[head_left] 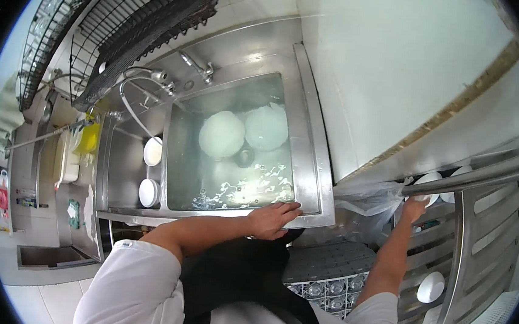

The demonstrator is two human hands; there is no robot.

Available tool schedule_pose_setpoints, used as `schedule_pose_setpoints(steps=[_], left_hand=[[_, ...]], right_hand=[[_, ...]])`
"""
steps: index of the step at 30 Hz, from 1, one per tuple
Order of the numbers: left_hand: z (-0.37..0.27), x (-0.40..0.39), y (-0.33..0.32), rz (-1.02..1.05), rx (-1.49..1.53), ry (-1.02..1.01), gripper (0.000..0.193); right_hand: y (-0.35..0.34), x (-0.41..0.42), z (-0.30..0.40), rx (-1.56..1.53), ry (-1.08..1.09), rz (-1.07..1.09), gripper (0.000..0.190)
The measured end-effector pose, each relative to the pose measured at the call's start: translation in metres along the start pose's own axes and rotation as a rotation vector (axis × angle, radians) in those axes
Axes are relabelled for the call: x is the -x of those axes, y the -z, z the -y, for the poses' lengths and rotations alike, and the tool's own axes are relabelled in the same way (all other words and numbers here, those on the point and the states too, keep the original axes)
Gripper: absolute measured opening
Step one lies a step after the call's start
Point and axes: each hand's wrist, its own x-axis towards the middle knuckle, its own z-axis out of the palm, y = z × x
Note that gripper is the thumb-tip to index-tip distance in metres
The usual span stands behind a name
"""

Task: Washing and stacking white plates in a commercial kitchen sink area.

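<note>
My left hand (274, 219) rests flat on the front rim of a stainless steel sink (311, 166), fingers spread, holding nothing. Water fills this basin, and two round white items (222, 134) lie in it side by side. At the right, my right hand (416, 208) reaches to a slatted metal rack (434, 235) and touches a white bowl (429, 182); a rail and the bowl partly hide its fingers, so its grip cannot be told. Two stacks or single pieces of white bowls (149, 193) stand in the smaller basin to the left.
A spray hose (131, 106) and a faucet (198, 66) are behind the sink. Black wire racks (147, 25) hang at upper left. Clear plastic sheeting (366, 200) lies beside the rack. A crate of glasses (336, 287) stands below, and another white bowl (431, 287) sits on the slats.
</note>
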Motion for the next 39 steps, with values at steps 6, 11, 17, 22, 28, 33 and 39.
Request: schedule_pose_setpoints(steps=[6, 11, 17, 22, 28, 33, 39], left_hand=[[0.003, 0.001, 0.001, -0.037, 0.057, -0.041, 0.068], [0.031, 0.006, -0.017, -0.345, 0.509, 0.079, 0.061], [0.106, 0.034, -0.049, -0.34, 0.549, 0.44, 0.038], [0.192, 0.093, -0.063, -0.241, 0.504, 0.537, 0.035], [0.328, 0.152, -0.101, 0.022, -0.229, 0.191, 0.016], [0.405, 0.167, -0.13, 0.397, -0.112, 0.565, 0.039], [0.498, 0.193, -0.142, -0.348, 1.382, 0.543, 0.042]], right_hand=[[0.056, 0.123, 0.047, -0.407, -0.032, -0.101, 0.067], [0.115, 0.26, 0.146, -0.571, 0.301, -0.081, 0.062], [0.142, 0.377, 0.236, -0.626, 0.643, 0.2, 0.049], [0.126, 0.431, 0.264, -0.366, 0.704, 0.268, 0.038], [0.127, 0.439, 0.299, -0.091, 0.569, 0.231, 0.035], [0.129, 0.433, 0.304, -0.073, 0.462, 0.269, 0.034], [0.126, 0.432, 0.311, -0.098, 0.441, 0.277, 0.03]])
